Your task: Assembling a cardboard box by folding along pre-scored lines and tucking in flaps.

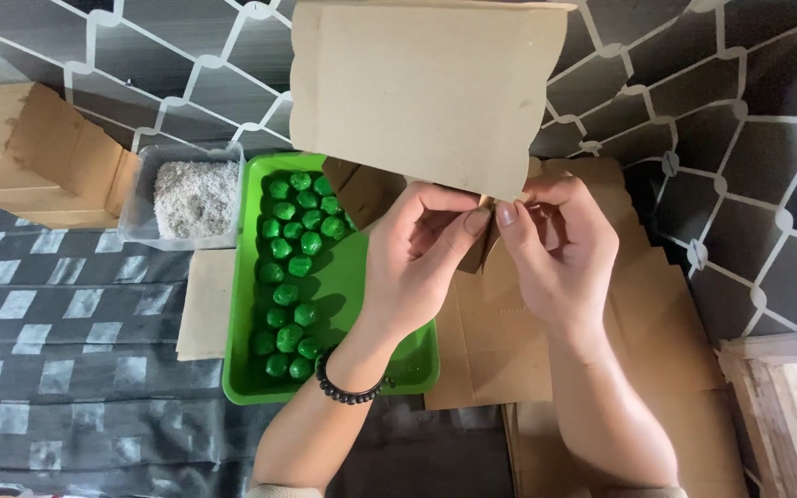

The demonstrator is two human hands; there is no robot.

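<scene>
Matt brown kraft paper bag (426, 88), faintly creased, pinched at lower edge by left hand (422, 254) and right hand (560, 249). Glossy green plastic tray (362, 369) holding shiny foil-like green balls (292, 267). Clear plastic tub (140, 226) of coarse, grainy off-white shreds. Dull black beaded bracelet (348, 392). Rough corrugated cardboard box (34, 152). Flat matt paper sheets (657, 304).

The person's forearms are bare from wrist to near the elbow. The left hand (414, 255) has a bracelet of small round black beads (348, 391) around its wrist. The right hand (560, 247) wears no ring or band, and its nails are short and unpainted. A pale sleeve edge (280, 492) shows at the bottom of the frame.
</scene>
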